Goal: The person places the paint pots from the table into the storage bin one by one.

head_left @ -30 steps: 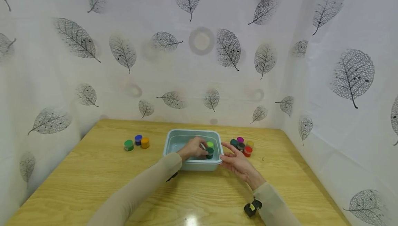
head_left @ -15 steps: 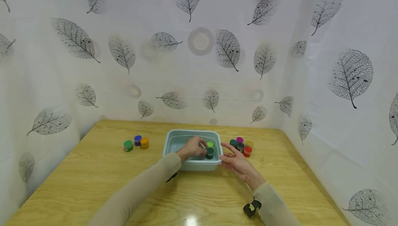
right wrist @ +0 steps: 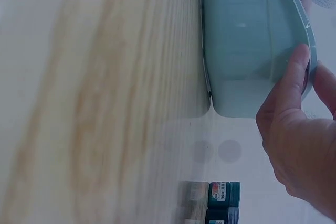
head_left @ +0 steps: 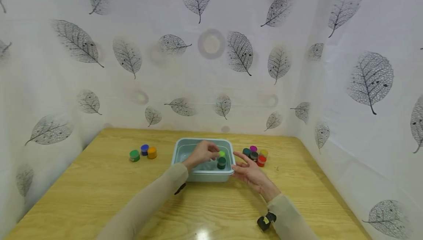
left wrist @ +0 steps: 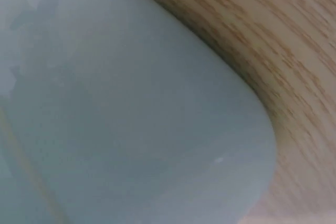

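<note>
A pale blue-green plastic tub (head_left: 206, 177) stands at the middle of the wooden table. Inside, toward its right end, sit a dark green paint jar (head_left: 221, 163) and a lime-lidded jar (head_left: 222, 154) behind it. My left hand (head_left: 202, 153) is over the tub, fingers loosely bent, just above and left of these jars; nothing shows in it. My right hand (head_left: 252, 175) holds the tub's right end by the rim, and the right wrist view has its fingers (right wrist: 294, 74) on both sides of the edge. The left wrist view is filled by the tub wall (left wrist: 173, 108).
Left of the tub are a green jar (head_left: 134, 155), a blue jar (head_left: 144, 149) and an orange jar (head_left: 152, 153). Several more, among them a red jar (head_left: 261, 160) and a magenta jar (head_left: 253, 148), cluster right of it. A leaf-printed curtain (head_left: 211, 86) surrounds the table.
My left hand has let go of the dark green jar and risen slightly from it, leaving the jar inside the tub. The right hand stays at the rim.
</note>
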Motion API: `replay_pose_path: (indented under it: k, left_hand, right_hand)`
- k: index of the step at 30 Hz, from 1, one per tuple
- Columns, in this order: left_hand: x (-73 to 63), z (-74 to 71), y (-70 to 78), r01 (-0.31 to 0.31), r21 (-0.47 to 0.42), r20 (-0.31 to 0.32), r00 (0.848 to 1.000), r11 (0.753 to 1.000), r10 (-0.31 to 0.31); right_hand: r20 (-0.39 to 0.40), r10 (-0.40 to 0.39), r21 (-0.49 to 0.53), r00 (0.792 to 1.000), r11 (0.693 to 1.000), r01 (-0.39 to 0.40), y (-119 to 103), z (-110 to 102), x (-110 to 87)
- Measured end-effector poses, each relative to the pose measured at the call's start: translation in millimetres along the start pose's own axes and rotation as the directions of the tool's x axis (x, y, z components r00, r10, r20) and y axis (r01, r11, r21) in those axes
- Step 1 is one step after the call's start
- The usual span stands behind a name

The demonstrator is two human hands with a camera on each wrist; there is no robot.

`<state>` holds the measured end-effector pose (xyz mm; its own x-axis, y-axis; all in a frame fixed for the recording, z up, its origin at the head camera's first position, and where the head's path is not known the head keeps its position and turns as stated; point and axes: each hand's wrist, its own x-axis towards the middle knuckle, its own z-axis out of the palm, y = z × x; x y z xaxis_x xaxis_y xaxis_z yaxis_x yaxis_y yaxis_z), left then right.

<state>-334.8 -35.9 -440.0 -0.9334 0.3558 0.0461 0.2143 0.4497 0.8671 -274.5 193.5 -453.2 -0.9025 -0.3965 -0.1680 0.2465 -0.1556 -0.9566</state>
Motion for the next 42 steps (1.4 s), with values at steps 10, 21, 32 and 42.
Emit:
replay_pose_path:
  k: [10, 21, 32, 42]
  left_hand:
    - [-7.4, -16.5, 2.2, -0.051, -0.019, -0.029, 0.998, 0.999, 0.050]
    - [-19.7, -40.0, 4.0, -0.013, -0.125, -0.155, 0.988, 0.992, -0.007]
    - [-34.5, -64.1, -11.1, -0.003, -0.288, -0.371, 0.922, 0.958, -0.109]
    - [-49.7, -93.6, -32.4, 0.008, -0.346, -0.419, 0.893, 0.938, -0.162]
  right_hand:
    - [-0.010, 0.002, 0.012, 1.000, 1.000, -0.002, 0.2, 1.2, 0.3]
    - [0.005, -0.012, 0.026, 1.000, 1.000, 0.012, -1.1, 2.1, -0.2]
    - [-0.029, 0.000, -0.006, 1.000, 1.000, 0.000, -0.2, -0.8, -2.5]
    - [-0.019, 0.005, -0.012, 1.000, 1.000, -0.006, -0.8, 2.0, -0.9]
